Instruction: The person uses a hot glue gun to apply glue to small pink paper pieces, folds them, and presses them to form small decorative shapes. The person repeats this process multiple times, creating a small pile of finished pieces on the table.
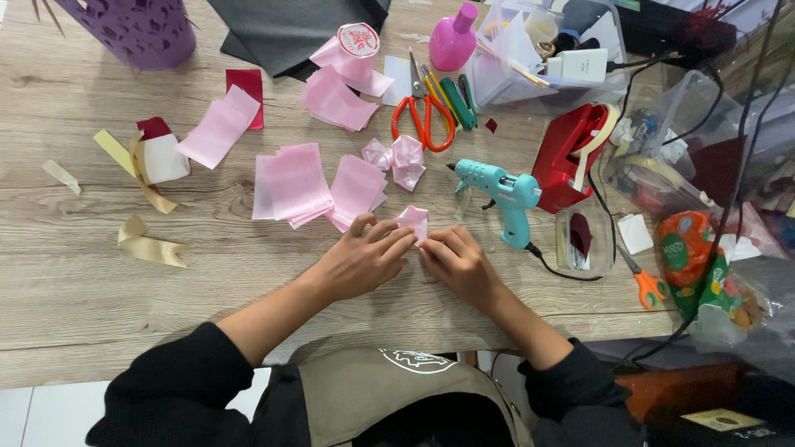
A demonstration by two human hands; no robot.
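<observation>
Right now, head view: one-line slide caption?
Both hands, left hand and right hand, fold a pink ribbon piece on a wooden table beside a teal glue gun.

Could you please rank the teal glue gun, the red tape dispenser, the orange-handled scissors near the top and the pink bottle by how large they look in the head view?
1. red tape dispenser and teal glue gun: look alike, not ranked
2. orange-handled scissors
3. pink bottle

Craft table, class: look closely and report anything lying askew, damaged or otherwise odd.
Nothing looks damaged or spilled. The left hand and right hand pinch a folded pink ribbon piece. Oddest: the small orange scissors lie near the table's right edge, and beige ribbon scraps lie curled and scattered.
</observation>
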